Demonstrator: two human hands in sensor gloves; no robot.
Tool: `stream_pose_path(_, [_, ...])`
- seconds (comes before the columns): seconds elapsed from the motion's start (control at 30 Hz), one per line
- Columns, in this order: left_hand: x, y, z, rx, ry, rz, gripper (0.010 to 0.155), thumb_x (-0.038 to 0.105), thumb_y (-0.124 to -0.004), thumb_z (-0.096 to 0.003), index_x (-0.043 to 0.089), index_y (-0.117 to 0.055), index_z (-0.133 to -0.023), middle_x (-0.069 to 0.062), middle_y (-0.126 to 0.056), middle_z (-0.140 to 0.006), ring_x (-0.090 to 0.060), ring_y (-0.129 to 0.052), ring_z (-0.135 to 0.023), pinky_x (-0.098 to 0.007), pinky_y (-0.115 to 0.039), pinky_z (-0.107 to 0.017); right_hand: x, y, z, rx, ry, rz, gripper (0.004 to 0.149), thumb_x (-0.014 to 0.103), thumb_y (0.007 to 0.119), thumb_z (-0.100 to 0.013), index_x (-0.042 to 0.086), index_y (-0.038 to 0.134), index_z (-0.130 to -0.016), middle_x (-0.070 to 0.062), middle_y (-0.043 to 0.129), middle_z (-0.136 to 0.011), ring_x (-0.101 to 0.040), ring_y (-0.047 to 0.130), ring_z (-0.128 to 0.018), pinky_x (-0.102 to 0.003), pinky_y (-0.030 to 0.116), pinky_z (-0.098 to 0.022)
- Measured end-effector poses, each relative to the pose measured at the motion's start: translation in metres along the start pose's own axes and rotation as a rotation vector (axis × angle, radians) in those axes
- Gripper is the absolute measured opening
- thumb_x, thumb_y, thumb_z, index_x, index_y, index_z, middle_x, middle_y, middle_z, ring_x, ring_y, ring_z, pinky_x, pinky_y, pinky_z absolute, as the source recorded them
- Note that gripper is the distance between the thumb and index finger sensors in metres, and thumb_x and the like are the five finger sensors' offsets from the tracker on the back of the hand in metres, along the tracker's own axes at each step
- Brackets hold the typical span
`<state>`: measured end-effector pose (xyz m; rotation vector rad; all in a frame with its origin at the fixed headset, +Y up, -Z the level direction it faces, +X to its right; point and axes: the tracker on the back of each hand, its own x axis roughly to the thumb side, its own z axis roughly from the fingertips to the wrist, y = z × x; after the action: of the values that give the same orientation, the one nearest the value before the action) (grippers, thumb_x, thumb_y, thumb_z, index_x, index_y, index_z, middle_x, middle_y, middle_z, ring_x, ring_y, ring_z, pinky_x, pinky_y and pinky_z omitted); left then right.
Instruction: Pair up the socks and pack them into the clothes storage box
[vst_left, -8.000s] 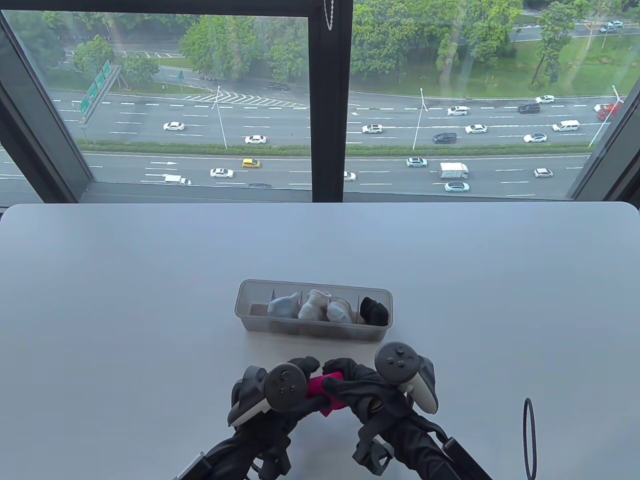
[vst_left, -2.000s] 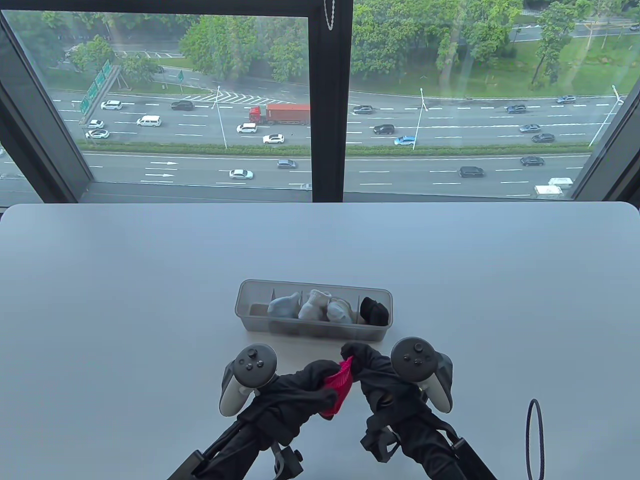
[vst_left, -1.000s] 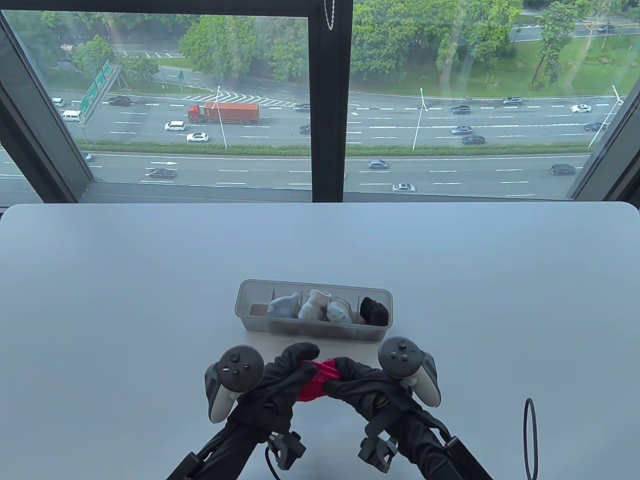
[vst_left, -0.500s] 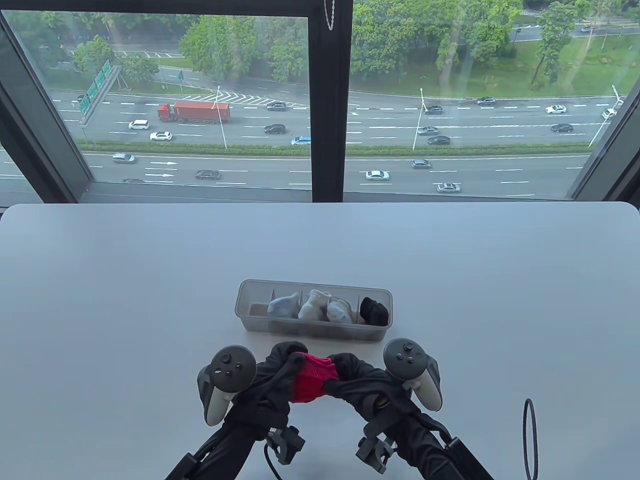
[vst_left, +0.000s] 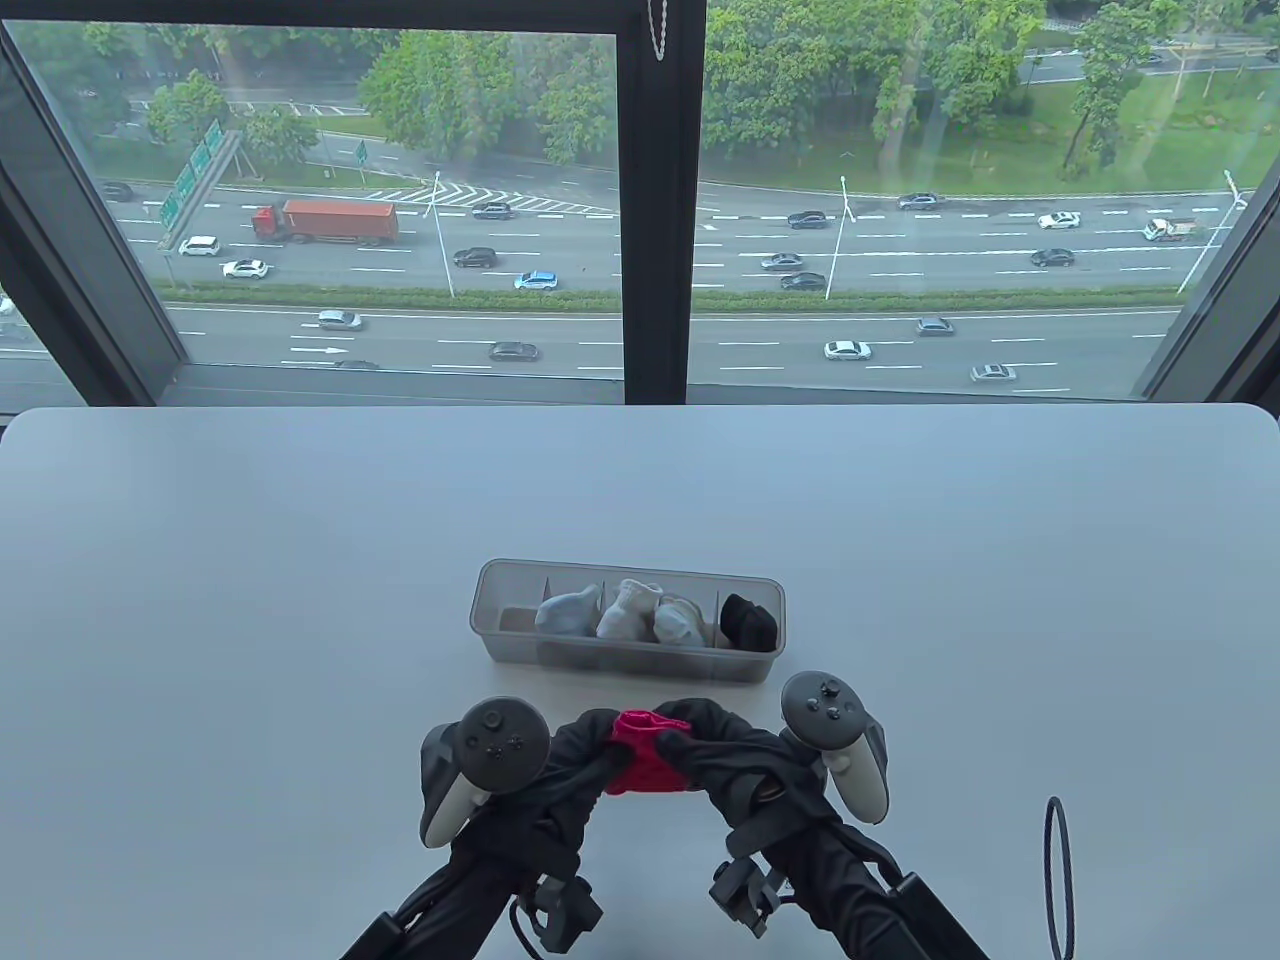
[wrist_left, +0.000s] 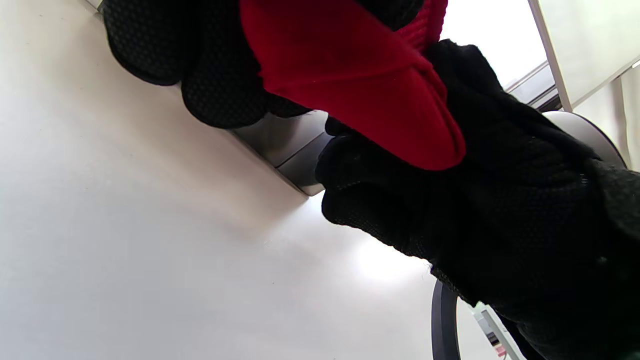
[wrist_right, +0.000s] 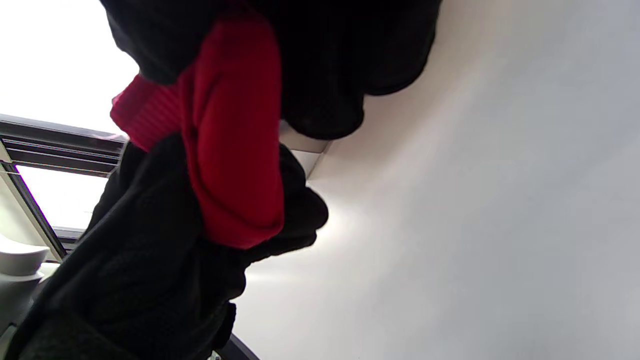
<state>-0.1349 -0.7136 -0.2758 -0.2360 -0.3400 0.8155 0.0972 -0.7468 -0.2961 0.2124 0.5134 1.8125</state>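
Observation:
A red sock bundle is held above the table, just in front of the clear storage box. My left hand grips its left side and my right hand grips its right side, fingers curled over the cloth. The left wrist view shows the red sock bundle wedged between both gloves. In the right wrist view the red sock bundle bulges between the two hands, its ribbed cuff at the left. The box holds a pale blue bundle, a white bundle, a cream bundle and a black bundle.
The grey table runs back to a large window. The box's leftmost compartment has nothing in it. A dark cable loop stands at the front right edge.
Over the last seconds both hands have worked the red sock from a loose, stretched cuff into a tighter bundle. The hands have drawn closer together and slightly toward the box.

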Motion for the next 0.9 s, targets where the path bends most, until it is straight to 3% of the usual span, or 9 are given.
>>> stream_pose_path(0.1, [-0.005,0.001,0.000,0.082,0.002,0.069,0.045,0.031,-0.055,-0.0602,0.008,-0.070,-0.096,-0.012,-0.101,-0.058,-0.027,-0.106,-0.043,-0.049,-0.089,-0.042,0.002,-0.004,0.003,-0.056,-0.015,0.021,0.043,0.042,0.072,-0.052,0.027,0.068,-0.092,-0.002,0.086,-0.084,-0.014,0.095,-0.067,-0.038,0.077,-0.064])
stream_pose_path(0.13, [-0.007,0.001,0.001,0.084,-0.005,0.112,0.048,0.035,-0.057,-0.0596,0.008,-0.067,-0.098,-0.013,-0.100,-0.066,-0.030,-0.106,-0.051,-0.051,-0.087,-0.047,0.002,-0.005,0.004,-0.068,-0.015,0.013,0.043,0.042,0.072,-0.052,0.027,0.067,-0.092,-0.002,0.086,-0.084,-0.014,0.095,-0.068,-0.038,0.077,-0.065])
stream_pose_path(0.2, [-0.013,0.000,0.001,-0.060,-0.068,0.321,0.064,0.042,-0.062,-0.0578,0.006,-0.049,-0.109,-0.020,-0.083,-0.095,-0.042,-0.091,-0.080,-0.060,-0.074,-0.063,0.000,-0.010,0.006,-0.120,-0.003,-0.021,0.043,0.042,0.070,-0.053,0.027,0.064,-0.093,-0.001,0.085,-0.085,-0.013,0.095,-0.070,-0.037,0.077,-0.066])
stream_pose_path(0.23, [-0.014,-0.002,0.001,-0.095,-0.084,0.406,0.062,0.035,-0.064,-0.0586,0.007,-0.044,-0.111,-0.022,-0.076,-0.100,-0.042,-0.088,-0.084,-0.060,-0.073,-0.066,-0.001,-0.012,0.006,-0.125,-0.001,-0.049,0.044,0.042,0.070,-0.053,0.027,0.064,-0.094,-0.002,0.084,-0.085,-0.013,0.095,-0.070,-0.037,0.077,-0.066])
stream_pose_path(0.33, [-0.007,0.001,0.004,0.044,-0.090,0.520,0.056,0.021,-0.066,-0.0577,0.006,-0.048,-0.108,-0.027,-0.076,-0.097,-0.038,-0.093,-0.078,-0.055,-0.078,-0.064,-0.001,-0.015,0.007,-0.102,-0.016,-0.122,0.045,0.044,0.069,-0.056,0.025,0.063,-0.096,-0.005,0.085,-0.086,-0.017,0.095,-0.071,-0.038,0.076,-0.065])
stream_pose_path(0.43, [0.006,0.020,0.012,0.197,-0.107,0.295,0.051,0.022,-0.068,-0.0574,0.008,-0.059,-0.106,-0.027,-0.084,-0.091,-0.037,-0.097,-0.071,-0.055,-0.081,-0.060,0.012,-0.022,0.012,-0.151,-0.057,-0.067,0.049,0.043,0.068,-0.056,0.022,0.060,-0.100,-0.010,0.082,-0.092,-0.024,0.092,-0.075,-0.043,0.074,-0.066])
stream_pose_path(0.6, [0.015,0.088,0.016,0.507,0.018,-0.183,0.049,0.023,-0.067,-0.0587,0.012,-0.063,-0.106,-0.025,-0.082,-0.096,-0.041,-0.091,-0.081,-0.060,-0.073,-0.066,0.036,-0.065,0.038,-0.512,-0.038,0.333,0.054,0.045,0.067,-0.054,0.018,0.063,-0.101,-0.018,0.076,-0.097,-0.035,0.084,-0.083,-0.050,0.066,-0.068])
stream_pose_path(0.73, [0.008,0.117,-0.018,0.439,0.167,-0.483,0.049,0.024,-0.068,-0.0588,0.015,-0.064,-0.106,-0.021,-0.081,-0.100,-0.041,-0.086,-0.088,-0.063,-0.066,-0.070,0.038,-0.084,0.045,-0.608,0.076,0.603,0.062,0.048,0.064,-0.052,0.018,0.055,-0.106,-0.021,0.060,-0.109,-0.044,0.059,-0.099,-0.058,0.053,-0.073])
stream_pose_path(0.9, [-0.010,0.112,-0.067,0.261,0.316,-0.686,0.049,0.026,-0.067,-0.0588,0.019,-0.064,-0.107,-0.017,-0.082,-0.102,-0.042,-0.079,-0.095,-0.065,-0.060,-0.073,0.018,-0.097,0.042,-0.552,0.219,0.708,0.069,0.052,0.062,-0.050,0.025,0.039,-0.110,-0.014,0.023,-0.119,-0.039,0.013,-0.107,-0.062,0.023,-0.077])
